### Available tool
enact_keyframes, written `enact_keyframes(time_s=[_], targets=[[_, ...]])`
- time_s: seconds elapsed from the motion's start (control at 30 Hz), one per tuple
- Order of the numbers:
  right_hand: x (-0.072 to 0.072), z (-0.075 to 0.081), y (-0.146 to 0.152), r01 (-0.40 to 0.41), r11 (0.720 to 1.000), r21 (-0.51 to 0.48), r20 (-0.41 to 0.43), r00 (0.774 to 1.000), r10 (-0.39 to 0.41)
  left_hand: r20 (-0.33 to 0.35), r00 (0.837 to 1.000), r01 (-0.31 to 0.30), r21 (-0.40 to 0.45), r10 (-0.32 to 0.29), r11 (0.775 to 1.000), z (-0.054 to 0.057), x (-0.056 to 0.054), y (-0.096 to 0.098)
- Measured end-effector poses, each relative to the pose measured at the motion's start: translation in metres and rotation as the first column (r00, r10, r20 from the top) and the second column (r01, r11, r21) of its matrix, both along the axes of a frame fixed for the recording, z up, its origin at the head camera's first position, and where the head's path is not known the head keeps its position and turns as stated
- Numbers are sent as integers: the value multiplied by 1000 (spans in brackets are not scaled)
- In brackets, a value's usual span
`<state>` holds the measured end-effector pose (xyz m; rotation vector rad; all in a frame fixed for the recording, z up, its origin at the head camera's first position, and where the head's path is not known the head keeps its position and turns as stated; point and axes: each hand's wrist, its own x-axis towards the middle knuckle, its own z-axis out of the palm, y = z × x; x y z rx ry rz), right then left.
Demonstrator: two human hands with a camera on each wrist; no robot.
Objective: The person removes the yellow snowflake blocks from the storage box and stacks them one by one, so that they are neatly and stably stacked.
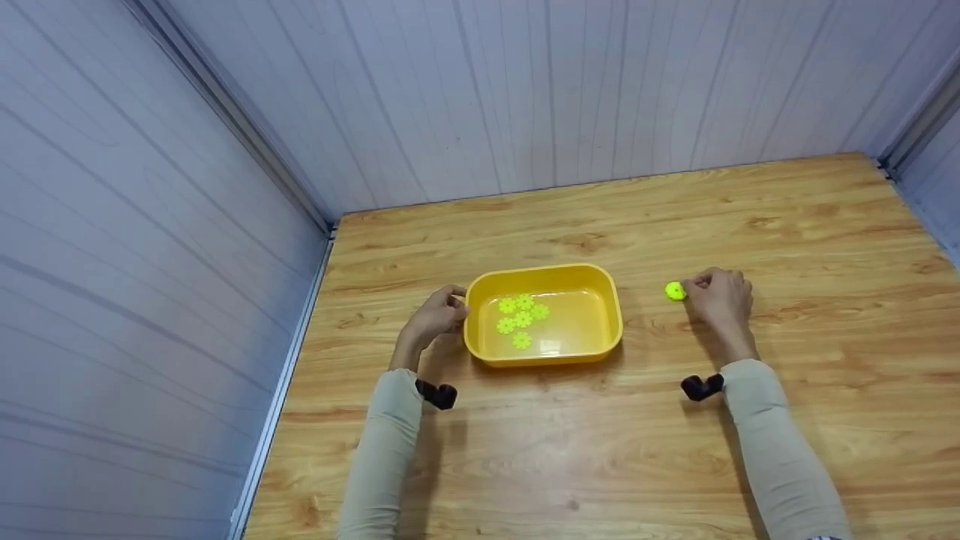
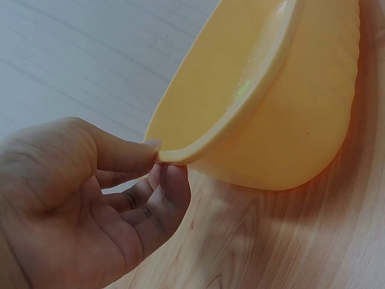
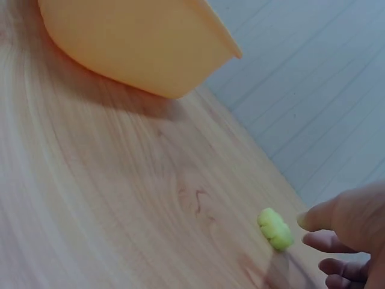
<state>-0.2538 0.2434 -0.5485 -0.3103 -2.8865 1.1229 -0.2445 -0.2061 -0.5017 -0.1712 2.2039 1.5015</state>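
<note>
One right hand point(image 1: 720, 304): thumb and fingers bent, slightly parted; in the right wrist view we see a narrow gap to the loose flower piece and nothing in their hold.
Right fingertips point(image 3: 302, 220): out past the tub's right end, aimed back at the tub point(image 1: 581, 322).
Loose flower piece point(image 1: 675, 291): right of the tub, between its right end and the right fingertips, just beside the thumb. Head view looks like contact; wrist view shows them apart, so we log apart.
Piece axis: round in the head view, no long axis to log; nearly edge-on in the right wrist view. Flat on the tabletop or slightly raised, we cannot tell.
Key relation: we judge it's that gap. Piece lies on the tub side of the right fingertips; right hand is by far the nearer, left hand is across at the tub's other end.
Left hand point(image 2: 78, 198): at the tub's left end, thumb over the rim, fingers under, pinching it; we see nothing else in it.
Tub axis: long side runs left to right, roughly in line with the loose piece.
Six flower pieces point(image 1: 523, 319): inside the tub, on its floor, toward its left end.
Sleeves point(image 1: 780, 450): both on the tub's near side.
Tabletop point(image 1: 570, 465): under the tub.
Panelled wall point(image 1: 517, 97): beyond the tub's far side.
</note>
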Motion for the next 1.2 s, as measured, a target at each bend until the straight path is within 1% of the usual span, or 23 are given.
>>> enact_keyframes(time_s=[0.1,0.23,0.4,0.53,0.7,0.87,1.0,1.2], targets=[[-1,5,-2,-10,1000,-22,-44,999,9,-3,1000,4,1,-4,1000,0,1,0],[0,13,-9,-38,996,-80,-90,995,31,-1,1000,5,-1,-5,1000,0,1,0],[2,23,-19,-68,988,-135,-114,992,53,-1,1000,0,-21,-1,1000,0,0,0],[1,30,-28,-83,984,-155,-142,988,61,2,1000,0,-42,0,999,1,0,1],[1,38,-44,-98,980,-175,-156,985,70,-1,1000,2,-39,-2,999,2,-1,2],[2,42,-63,-129,970,-205,-178,980,92,2,1000,0,-39,0,999,1,-1,1],[3,42,-78,-169,960,-221,-212,970,122,8,1000,-5,-32,5,999,1,-1,1],[6,43,-100,-237,948,-213,-256,950,180,24,1000,6,30,-7,1000,1,-1,-1]])
